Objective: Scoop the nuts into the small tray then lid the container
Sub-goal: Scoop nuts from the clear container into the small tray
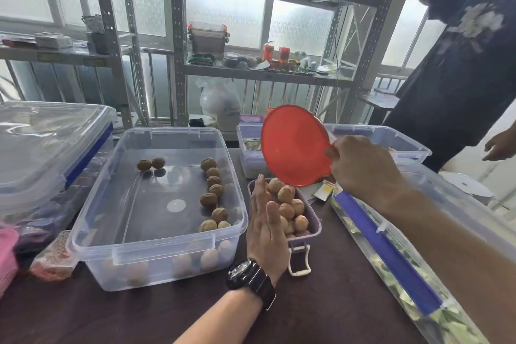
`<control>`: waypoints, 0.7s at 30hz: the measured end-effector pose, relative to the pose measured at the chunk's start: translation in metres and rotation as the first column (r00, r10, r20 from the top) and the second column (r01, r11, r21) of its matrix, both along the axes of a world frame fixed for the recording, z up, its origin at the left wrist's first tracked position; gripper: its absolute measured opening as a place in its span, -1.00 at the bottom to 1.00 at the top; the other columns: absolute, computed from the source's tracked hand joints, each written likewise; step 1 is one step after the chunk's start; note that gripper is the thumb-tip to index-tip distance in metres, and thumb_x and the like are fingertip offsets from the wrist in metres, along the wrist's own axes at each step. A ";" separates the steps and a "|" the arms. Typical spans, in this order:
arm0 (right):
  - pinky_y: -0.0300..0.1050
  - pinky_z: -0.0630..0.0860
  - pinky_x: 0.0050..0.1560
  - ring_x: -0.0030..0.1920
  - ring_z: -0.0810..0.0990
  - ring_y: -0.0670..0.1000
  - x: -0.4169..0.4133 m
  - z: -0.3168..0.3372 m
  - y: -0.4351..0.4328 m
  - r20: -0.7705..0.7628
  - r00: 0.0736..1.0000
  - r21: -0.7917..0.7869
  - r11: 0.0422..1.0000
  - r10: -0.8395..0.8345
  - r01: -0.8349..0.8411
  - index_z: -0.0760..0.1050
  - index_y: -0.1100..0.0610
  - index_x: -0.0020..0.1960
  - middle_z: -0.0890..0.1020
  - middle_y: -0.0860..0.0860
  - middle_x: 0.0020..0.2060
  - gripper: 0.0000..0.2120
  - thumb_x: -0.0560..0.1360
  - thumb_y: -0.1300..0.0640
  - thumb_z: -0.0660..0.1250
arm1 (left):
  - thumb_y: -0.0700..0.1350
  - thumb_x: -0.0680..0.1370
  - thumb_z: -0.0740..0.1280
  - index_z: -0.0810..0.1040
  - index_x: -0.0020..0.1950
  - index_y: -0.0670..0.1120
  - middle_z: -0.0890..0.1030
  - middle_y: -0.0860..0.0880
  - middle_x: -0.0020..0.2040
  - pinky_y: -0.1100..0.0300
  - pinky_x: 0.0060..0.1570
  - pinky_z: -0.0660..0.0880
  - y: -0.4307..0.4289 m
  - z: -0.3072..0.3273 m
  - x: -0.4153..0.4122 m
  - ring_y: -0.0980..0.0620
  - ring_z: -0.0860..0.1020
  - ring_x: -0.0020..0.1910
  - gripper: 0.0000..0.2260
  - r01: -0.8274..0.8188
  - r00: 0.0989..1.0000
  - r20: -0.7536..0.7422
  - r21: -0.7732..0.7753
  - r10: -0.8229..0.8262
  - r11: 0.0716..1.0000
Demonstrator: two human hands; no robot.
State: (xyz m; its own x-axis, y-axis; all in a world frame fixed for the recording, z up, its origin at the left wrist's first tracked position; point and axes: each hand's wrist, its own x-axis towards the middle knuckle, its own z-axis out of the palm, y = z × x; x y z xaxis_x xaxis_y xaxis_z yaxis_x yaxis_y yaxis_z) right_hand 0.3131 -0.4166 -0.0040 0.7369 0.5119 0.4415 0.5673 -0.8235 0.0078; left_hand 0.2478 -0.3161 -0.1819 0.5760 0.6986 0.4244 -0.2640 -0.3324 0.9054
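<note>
A clear plastic container (156,257) stands at centre left with several walnuts (213,190) along its right side. Right of it sits the small lilac tray (314,213), heaped with walnuts (287,204). My left hand (265,220), fingers straight, stands edge-on against the tray's left rim. My right hand (363,167) grips the handle of a red scoop (293,145), tipped on edge just above the tray's far end. The scoop's bowl looks empty. A large clear lid (47,142) with blue clips lies at far left.
A long lidded box (391,257) with a blue clip runs along the right. Two more clear boxes (385,137) sit behind the tray. A red mesh bag (55,257) lies at front left. Another person (460,64) stands at the right. Metal shelves (251,70) rise behind the table.
</note>
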 end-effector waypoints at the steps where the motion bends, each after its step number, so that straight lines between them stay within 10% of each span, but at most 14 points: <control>1: -0.03 0.34 -0.15 -0.09 0.59 0.24 -0.003 -0.003 0.003 -0.020 1.000 0.001 1.000 0.019 -0.019 0.54 0.18 -0.03 0.62 0.17 -0.09 -0.74 0.61 0.05 0.16 | 0.40 0.55 -0.22 0.18 0.59 0.08 0.24 0.25 0.56 0.23 0.53 0.12 -0.001 0.000 0.000 0.29 0.15 0.56 -0.28 -0.006 1.000 0.001 0.003 0.006 1.000; 4: -0.03 0.31 -0.14 -0.05 0.58 0.25 -0.005 -0.015 0.010 -0.099 0.995 0.008 1.000 0.030 -0.030 0.42 0.10 -0.10 0.56 0.14 -0.16 -0.84 0.60 0.08 0.15 | 0.41 0.55 -0.23 0.16 0.58 0.18 0.20 0.40 0.50 0.47 0.43 0.05 -0.001 0.003 -0.002 0.42 0.10 0.52 -0.33 -0.026 1.000 -0.012 -0.003 0.026 1.000; 12: -0.03 0.36 -0.14 -0.07 0.59 0.24 0.006 -0.017 -0.003 -0.125 0.992 0.063 0.998 -0.013 0.021 0.46 0.12 -0.19 0.49 0.09 -0.24 -0.76 0.61 0.05 0.18 | 0.42 0.54 -0.24 0.15 0.60 0.06 0.21 0.23 0.57 -0.01 0.54 0.19 0.002 0.002 0.000 0.21 0.16 0.57 -0.25 0.018 1.000 -0.008 -0.004 -0.018 1.000; 21: -0.03 0.43 -0.16 -0.15 0.59 0.22 -0.003 -0.010 0.010 -0.142 0.988 0.182 0.983 0.059 -0.032 0.41 0.09 -0.26 0.54 0.09 -0.27 -0.73 0.60 0.04 0.20 | 0.35 0.59 -0.25 0.00 0.61 0.11 0.03 0.28 0.60 0.18 0.58 -0.01 -0.007 0.010 -0.025 0.27 -0.03 0.60 -0.36 0.095 0.994 -0.073 0.249 -0.080 0.964</control>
